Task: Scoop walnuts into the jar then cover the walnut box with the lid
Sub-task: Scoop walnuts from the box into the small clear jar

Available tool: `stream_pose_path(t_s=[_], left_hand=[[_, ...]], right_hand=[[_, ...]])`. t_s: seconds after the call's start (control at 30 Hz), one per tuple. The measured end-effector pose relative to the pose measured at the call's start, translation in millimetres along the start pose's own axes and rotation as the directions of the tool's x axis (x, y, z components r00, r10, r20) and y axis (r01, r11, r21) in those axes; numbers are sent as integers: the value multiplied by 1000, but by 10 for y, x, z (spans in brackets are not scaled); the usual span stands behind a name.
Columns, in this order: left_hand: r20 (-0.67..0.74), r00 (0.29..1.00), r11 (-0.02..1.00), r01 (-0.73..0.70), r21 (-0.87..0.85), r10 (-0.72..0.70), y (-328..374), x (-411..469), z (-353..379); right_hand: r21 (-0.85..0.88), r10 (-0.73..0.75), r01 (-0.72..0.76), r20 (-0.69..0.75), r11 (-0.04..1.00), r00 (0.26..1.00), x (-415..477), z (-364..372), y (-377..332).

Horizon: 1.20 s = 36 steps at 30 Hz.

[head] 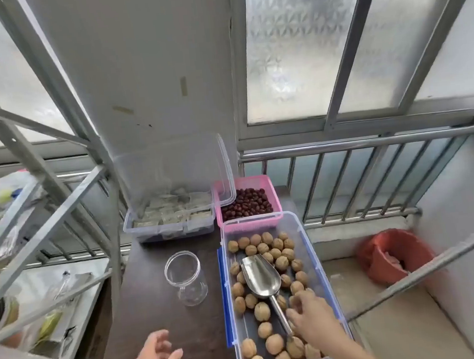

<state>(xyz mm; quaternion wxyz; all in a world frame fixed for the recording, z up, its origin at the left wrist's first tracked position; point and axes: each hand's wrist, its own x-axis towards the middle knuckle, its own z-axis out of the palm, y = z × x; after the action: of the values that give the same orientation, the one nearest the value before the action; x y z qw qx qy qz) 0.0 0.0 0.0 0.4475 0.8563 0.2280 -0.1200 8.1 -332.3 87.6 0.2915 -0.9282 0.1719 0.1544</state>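
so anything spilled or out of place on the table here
Nothing spilled: the walnuts are all inside the walnut box, and the jar stands upright and empty beside it. The one oddity is the lid of the far clear box, propped upright and overlapping the pink basket.

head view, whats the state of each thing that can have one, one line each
jar: upright, open, empty
walnut box: uncovered, walnuts inside
scoop: lying in the walnut box, bowl empty
right hand: in the box at the scoop handle, fingers not yet closed on it
left hand: open, holding nothing, over the table
packet box: open, lid propped upright behind it
pink basket: uncovered, red dates inside
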Motion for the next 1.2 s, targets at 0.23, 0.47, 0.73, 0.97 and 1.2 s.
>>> stream_pose_path(t_s=[0.23, 0.47, 0.73, 0.97, 1.2], left_hand=[[-119, 992, 995, 19, -100, -31, 581, 424, 283], [-211, 976, 984, 9, -181, -47, 791, 545, 390], [-112, 986, 974, -141, -180, 122, 866, 697, 291], [14, 918, 911, -390, -135, 395, 814, 484, 73], [129, 824, 834, -547, -73, 552, 775, 326, 13]], right_hand=[[-178, -23, 37, 82, 983, 996, 307, 271, -102], [-217, 48, -22, 116, 976, 992, 430, 343, -248], [128, 202, -229, 196, 965, 960, 140, 58, -266], [182, 354, -405, 255, 896, 900, -587, -406, 99], [160, 460, -514, 280, 843, 842, -549, -372, 179]])
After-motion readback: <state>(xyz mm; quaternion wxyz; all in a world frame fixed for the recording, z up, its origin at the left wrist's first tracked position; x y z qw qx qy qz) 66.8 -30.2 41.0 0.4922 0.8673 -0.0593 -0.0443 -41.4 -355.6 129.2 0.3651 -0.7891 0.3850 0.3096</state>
